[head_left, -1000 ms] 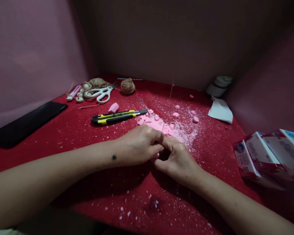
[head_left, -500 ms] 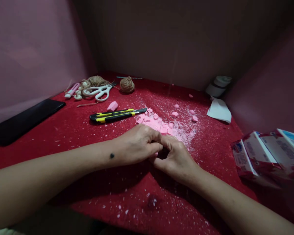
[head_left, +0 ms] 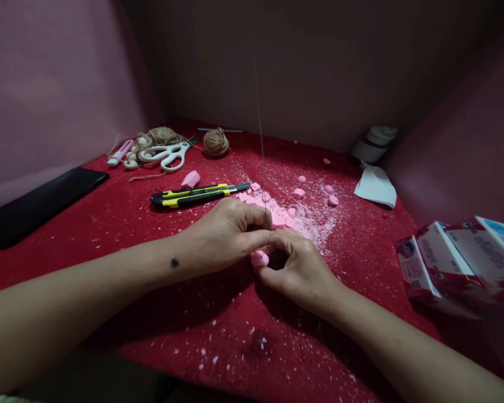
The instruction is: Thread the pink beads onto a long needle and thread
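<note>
Pink piece [head_left: 260, 258]: small, rounded, smooth-looking, evenly coloured, held at the fingertips of the right hand [head_left: 300, 262], which lies at its 3 o'clock. Left hand [head_left: 231, 232], at 10 o'clock from the piece, has thumb and forefinger closed on a thin strand [head_left: 260, 126] rising toward 12 o'clock, its lower end not discernible. Angular pink chips [head_left: 279, 217] lie at 1 o'clock on the red surface [head_left: 121, 218], the yellow-and-black cutter [head_left: 197, 196] between 10 and 11.

Small, rounded pink piece [head_left: 260, 258] in right hand [head_left: 300, 263]
</note>
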Demonstrator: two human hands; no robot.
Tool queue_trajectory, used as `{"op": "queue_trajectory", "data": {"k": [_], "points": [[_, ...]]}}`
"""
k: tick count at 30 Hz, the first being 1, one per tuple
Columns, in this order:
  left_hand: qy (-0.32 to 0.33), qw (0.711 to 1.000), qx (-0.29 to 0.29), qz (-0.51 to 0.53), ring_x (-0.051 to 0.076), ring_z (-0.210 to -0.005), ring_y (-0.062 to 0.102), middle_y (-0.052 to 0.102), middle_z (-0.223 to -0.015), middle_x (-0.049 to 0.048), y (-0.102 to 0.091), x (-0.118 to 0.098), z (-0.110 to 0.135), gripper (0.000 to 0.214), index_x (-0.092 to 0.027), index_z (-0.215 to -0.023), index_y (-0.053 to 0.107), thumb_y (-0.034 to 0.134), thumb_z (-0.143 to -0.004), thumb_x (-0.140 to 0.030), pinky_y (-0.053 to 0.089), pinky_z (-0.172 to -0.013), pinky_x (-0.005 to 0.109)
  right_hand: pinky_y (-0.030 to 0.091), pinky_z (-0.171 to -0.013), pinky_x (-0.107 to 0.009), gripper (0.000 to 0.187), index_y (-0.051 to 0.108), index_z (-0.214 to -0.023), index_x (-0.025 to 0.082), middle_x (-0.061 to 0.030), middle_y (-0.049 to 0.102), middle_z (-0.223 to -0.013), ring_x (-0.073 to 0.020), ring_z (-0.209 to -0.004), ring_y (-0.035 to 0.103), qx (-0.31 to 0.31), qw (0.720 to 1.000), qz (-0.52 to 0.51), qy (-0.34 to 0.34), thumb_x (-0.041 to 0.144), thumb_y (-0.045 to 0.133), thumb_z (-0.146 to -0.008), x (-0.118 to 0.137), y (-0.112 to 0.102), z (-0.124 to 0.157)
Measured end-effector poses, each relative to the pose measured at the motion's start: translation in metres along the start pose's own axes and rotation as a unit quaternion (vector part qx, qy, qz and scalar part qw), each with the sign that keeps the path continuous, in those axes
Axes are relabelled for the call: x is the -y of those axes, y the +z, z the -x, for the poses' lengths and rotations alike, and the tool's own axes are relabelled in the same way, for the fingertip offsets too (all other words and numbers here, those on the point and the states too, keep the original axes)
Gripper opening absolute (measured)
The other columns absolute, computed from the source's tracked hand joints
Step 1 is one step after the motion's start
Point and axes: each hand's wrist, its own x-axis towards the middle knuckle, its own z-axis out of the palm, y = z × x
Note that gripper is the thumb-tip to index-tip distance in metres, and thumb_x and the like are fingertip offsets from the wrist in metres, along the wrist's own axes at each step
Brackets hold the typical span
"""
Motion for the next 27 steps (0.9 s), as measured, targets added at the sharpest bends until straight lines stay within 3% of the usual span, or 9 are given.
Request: {"op": "queue_trajectory", "data": {"k": [6, 10, 16, 21, 27], "points": [[0.114, 0.979, -0.069, -0.155, 0.009, -0.053, 0.052, 0.062, -0.058, 0.0011, 0.005, 0.006, 0.003, 0.018, -0.011, -0.063, 0.063, 0.055, -0.079, -0.015, 0.041, -0.054, 0.019, 0.039, -0.064, -0.03, 0.005, 0.055, -0.062, 0.018, -0.0016, 0.058, -0.064, -0.0146, -0.065, 0.049, 0.0, 1.0, -0.008, 0.01, 0.013, 0.056, -0.064, 0.0, -0.001, 0.0], [0.144, 0.967, -0.083, -0.192, 0.009, -0.05, 0.051, 0.059, -0.057, 0.0023, 0.008, 0.007, 0.006, 0.018, -0.01, -0.064, 0.061, 0.052, -0.079, -0.014, 0.039, -0.05, 0.019, 0.039, -0.063, -0.031, 0.005, 0.055, -0.062, 0.018, -0.0019, 0.058, -0.065, -0.0149, -0.064, 0.049, 0.005, 1.0, -0.008, 0.02, 0.014, 0.056, -0.064, 0.001, -0.001, 0.0], [0.098, 0.98, -0.055, -0.167, 0.01, -0.051, 0.051, 0.061, -0.058, 0.0027, 0.009, -0.003, 0.01, 0.018, -0.011, -0.065, 0.063, 0.052, -0.079, -0.014, 0.039, -0.051, 0.02, 0.04, -0.063, -0.031, 0.007, 0.052, -0.061, 0.018, -0.0027, 0.057, -0.066, -0.0153, -0.066, 0.049, 0.003, 1.0, -0.002, 0.026, 0.017, 0.057, -0.066, -0.001, 0.0, 0.002], [0.039, 0.996, -0.008, -0.078, 0.006, -0.047, 0.048, 0.057, -0.052, -0.0022, 0.011, -0.009, 0.007, 0.018, -0.011, -0.061, 0.062, 0.054, -0.077, -0.01, 0.034, -0.047, 0.017, 0.041, -0.063, -0.03, 0.004, 0.053, -0.063, 0.018, -0.0026, 0.059, -0.069, -0.0148, -0.066, 0.051, 0.008, 1.0, -0.02, 0.009, 0.015, 0.055, -0.065, -0.003, 0.001, 0.001], [-0.002, 1.0, -0.018, 0.009, 0.005, -0.047, 0.051, 0.059, -0.051, -0.0042, 0.011, -0.001, 0.002, 0.019, -0.013, -0.063, 0.059, 0.054, -0.081, -0.016, 0.036, -0.046, 0.014, 0.041, -0.065, -0.031, 0.004, 0.059, -0.065, 0.018, -0.0027, 0.06, -0.07, -0.0154, -0.068, 0.051, 0.014, 1.0, -0.014, 0.009, 0.015, 0.057, -0.065, 0.0, -0.002, 0.001]]}}
